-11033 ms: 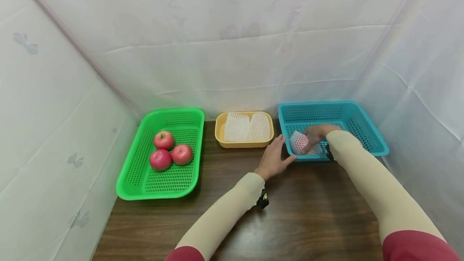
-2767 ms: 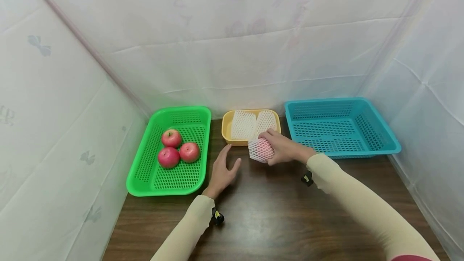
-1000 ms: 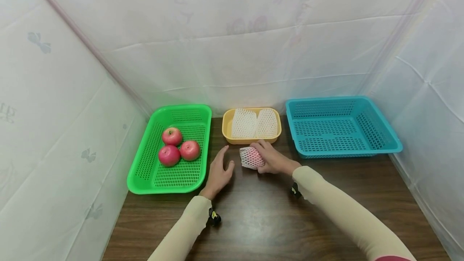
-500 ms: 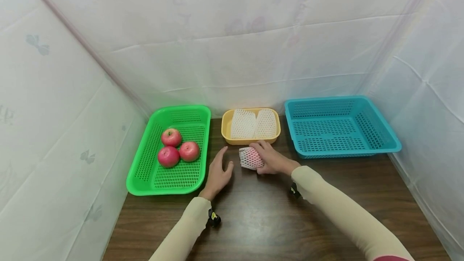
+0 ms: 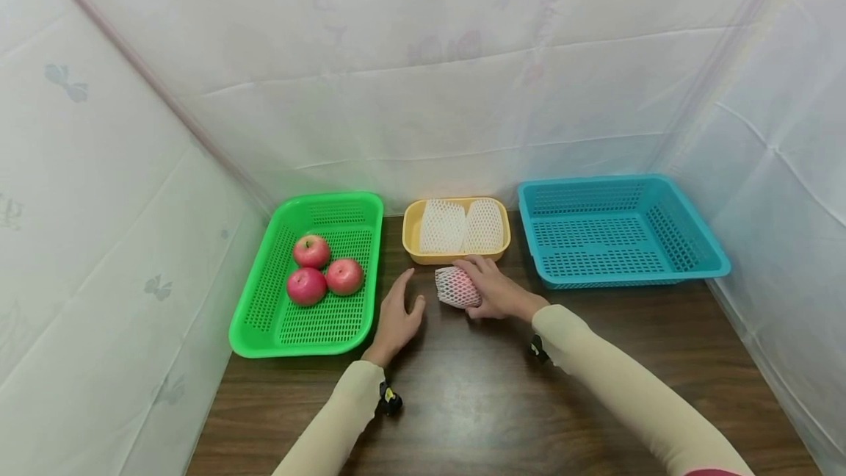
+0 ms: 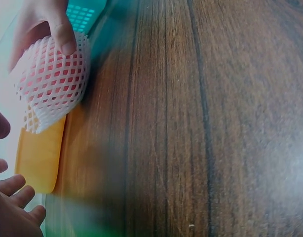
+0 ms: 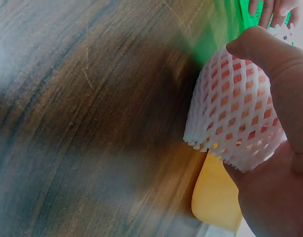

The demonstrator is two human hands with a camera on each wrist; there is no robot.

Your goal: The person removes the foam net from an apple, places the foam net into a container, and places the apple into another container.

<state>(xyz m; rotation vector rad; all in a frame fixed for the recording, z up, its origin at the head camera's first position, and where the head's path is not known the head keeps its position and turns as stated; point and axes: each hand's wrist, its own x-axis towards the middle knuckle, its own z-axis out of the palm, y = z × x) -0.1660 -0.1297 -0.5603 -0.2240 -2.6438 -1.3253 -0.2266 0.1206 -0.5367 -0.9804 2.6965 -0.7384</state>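
Note:
My right hand [image 5: 494, 292] holds a red apple in a white foam net [image 5: 456, 288], just in front of the yellow tray. In the right wrist view the thumb lies along the side of the netted apple [image 7: 235, 101]; the net's loose rim sticks out past the fruit. My left hand [image 5: 396, 320] holds nothing. Its fingers are spread, between the green basket [image 5: 241, 336] and the netted apple, a small gap from the fruit. The left wrist view shows those fingers [image 6: 23, 197] apart from the net.
Three bare red apples [image 5: 311, 278] sit together in the green basket. The yellow tray [image 5: 413, 255] at the back middle holds white foam nets [image 5: 443, 226]. A blue basket [image 5: 542, 270] stands at the right with nothing in it. White sheets [image 5: 396, 116] wall the table.
Since the earliest frame, my right hand has brought the netted apple from the blue basket leftward to the table's middle. My left hand has left that basket's edge. Over the last second, both stay nearly still.

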